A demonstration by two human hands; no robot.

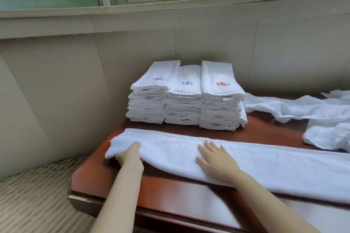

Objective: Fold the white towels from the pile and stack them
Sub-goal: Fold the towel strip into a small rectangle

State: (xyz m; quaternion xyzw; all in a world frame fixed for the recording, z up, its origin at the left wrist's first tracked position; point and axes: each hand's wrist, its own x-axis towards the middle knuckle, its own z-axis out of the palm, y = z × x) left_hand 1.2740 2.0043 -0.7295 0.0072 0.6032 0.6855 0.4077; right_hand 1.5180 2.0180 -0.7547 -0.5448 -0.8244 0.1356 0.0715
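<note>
A long white towel, folded lengthwise into a strip, lies across the front of the red-brown table. My left hand grips its left end, thumb on top and fingers tucked under the edge. My right hand lies flat on the strip's middle with fingers spread. Behind the strip stand three side-by-side stacks of folded white towels, two with blue emblems on top and one with a red emblem. A pile of unfolded white towels lies at the right.
The table's left corner and front edge are close to my arms. A beige panelled wall rises behind the stacks, with a window above. Patterned carpet covers the floor at the lower left.
</note>
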